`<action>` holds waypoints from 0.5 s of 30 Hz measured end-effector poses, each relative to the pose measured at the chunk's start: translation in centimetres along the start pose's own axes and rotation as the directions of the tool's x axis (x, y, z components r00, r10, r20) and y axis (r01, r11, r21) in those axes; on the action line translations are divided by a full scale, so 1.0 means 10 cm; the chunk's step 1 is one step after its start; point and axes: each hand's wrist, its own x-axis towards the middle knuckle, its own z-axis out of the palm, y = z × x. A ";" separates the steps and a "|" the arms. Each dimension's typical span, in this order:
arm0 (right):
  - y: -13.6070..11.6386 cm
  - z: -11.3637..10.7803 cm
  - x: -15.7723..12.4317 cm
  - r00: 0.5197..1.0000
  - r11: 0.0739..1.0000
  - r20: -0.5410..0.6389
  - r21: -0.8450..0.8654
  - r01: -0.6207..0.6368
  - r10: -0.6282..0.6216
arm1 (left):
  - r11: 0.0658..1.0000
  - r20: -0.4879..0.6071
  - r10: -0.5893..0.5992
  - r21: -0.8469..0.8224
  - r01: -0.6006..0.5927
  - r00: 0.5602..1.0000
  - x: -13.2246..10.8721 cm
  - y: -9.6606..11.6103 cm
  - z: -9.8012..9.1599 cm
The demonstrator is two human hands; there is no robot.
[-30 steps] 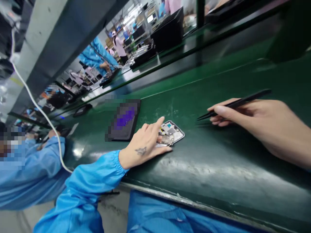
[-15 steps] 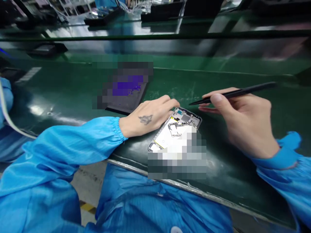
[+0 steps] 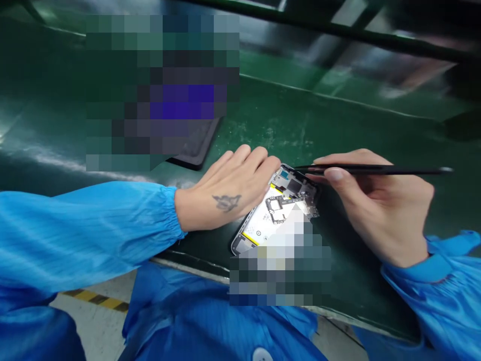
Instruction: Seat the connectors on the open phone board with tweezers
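Observation:
An opened smartphone [image 3: 259,220] lies tilted on the green table, its white battery area and inner parts showing. A loose-looking, dark-edged circuit board [image 3: 291,200] rests across its middle. My left hand [image 3: 229,193], back up, holds the phone by its upper left edge with bent fingers; the thumb is hidden. Between thumb and fingers, my right hand [image 3: 383,205] pinches black tweezers [image 3: 409,170]. Their tips reach the phone's top edge; whether they touch it or grip anything, I cannot tell. A pixelated patch hides the phone's lower right part.
Behind my left hand lies a dark tray [image 3: 195,143], mostly blurred out by pixelation, with a purple area on it. The green table's front edge [image 3: 191,268] runs close to my lap. A dark rail [image 3: 338,32] crosses at the back.
My right hand has brought the tweezers left and their tips to the phone's top edge; they lie more level. My left hand stays at the phone. The view has tilted downward.

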 end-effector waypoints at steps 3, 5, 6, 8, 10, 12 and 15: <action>0.01 -0.03 -0.02 1.000 1.000 0.016 -0.016 -0.008 0.008 | 0.999 0.008 0.031 -0.008 -0.031 0.999 0.00 -0.01 0.01; -0.01 -0.04 -0.03 0.999 1.000 0.030 -0.015 -0.016 0.017 | 0.999 0.012 0.052 -0.010 -0.051 0.999 0.00 -0.02 0.02; -0.02 -0.05 -0.03 0.999 1.000 0.034 -0.011 -0.017 0.017 | 0.998 0.016 0.057 -0.009 -0.057 0.998 0.00 -0.03 0.02; -0.04 -0.05 -0.03 0.999 1.000 0.043 -0.009 -0.012 0.013 | 0.998 0.022 0.058 -0.003 -0.058 0.998 0.01 -0.03 0.03; -0.04 -0.04 -0.03 0.999 1.000 0.050 -0.016 -0.003 0.004 | 0.998 0.023 0.055 0.002 -0.055 0.998 0.01 -0.02 0.03; -0.04 -0.04 -0.03 0.999 1.000 0.051 -0.025 0.003 -0.002 | 0.999 0.021 0.053 0.006 -0.053 0.998 0.01 -0.02 0.02; -0.02 -0.04 -0.03 0.998 1.000 0.056 -0.016 0.001 0.000 | 0.999 0.019 0.049 0.012 -0.050 0.999 0.01 -0.01 0.02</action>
